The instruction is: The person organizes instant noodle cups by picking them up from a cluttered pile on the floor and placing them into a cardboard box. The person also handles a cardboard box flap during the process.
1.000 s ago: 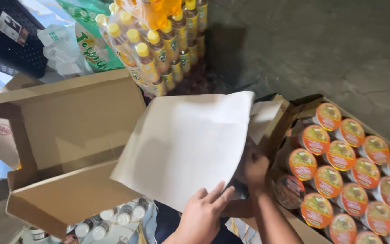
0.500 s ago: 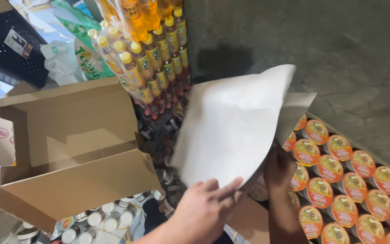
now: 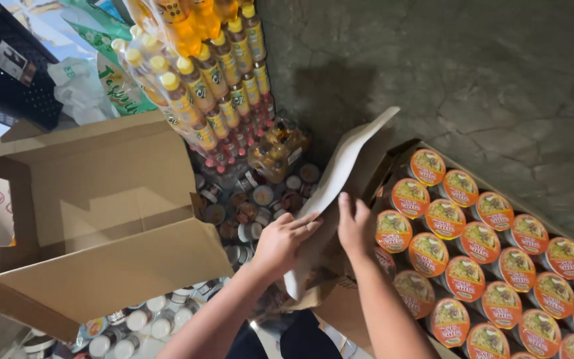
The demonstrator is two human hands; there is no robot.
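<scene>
Cardboard carton (image 3: 101, 219) lies open at nine o'clock; a tray of orange-lidded noodle cups (image 3: 493, 252) fills four o'clock. Between them a pale cardboard sheet (image 3: 340, 179) stands on edge — long axis toward one o'clock. Left hand (image 3: 284, 242) grips its near edge; right hand (image 3: 355, 229) presses flat — equally near.

Orange-lidded cup packages (image 3: 493, 256) in right carton (image 3: 340, 312)
</scene>
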